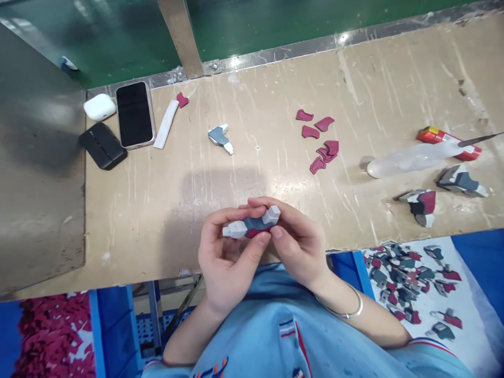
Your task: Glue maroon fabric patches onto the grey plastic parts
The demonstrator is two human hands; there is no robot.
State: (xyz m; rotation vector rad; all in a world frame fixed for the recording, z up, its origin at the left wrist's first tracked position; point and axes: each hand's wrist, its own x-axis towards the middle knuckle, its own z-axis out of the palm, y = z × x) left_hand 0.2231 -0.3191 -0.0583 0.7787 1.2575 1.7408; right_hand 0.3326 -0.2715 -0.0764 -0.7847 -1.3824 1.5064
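Note:
Both of my hands hold one small plastic part (pixel 254 224), grey-blue in the middle with light grey ends and a dark red piece along its lower side. My left hand (pixel 226 257) grips it from the left, thumb against the red piece. From the right, my right hand (pixel 301 244) pinches it with thumb and fingers, close to the upper grey end. Beyond my hands lies a similar grey-blue and white part (pixel 220 137). Several loose dark red pieces (pixel 324 124) are scattered to its right.
A bottle with a thin nozzle (pixel 409 160) lies by a red-and-yellow box (pixel 437 135). Two assembled parts (pixel 425 202) sit nearby. At left are a phone (pixel 136 115), white case (pixel 100 107), black case (pixel 103 146) and white strip (pixel 166 124). Bins below hold red pieces (pixel 55 331) and assembled parts (pixel 405 275).

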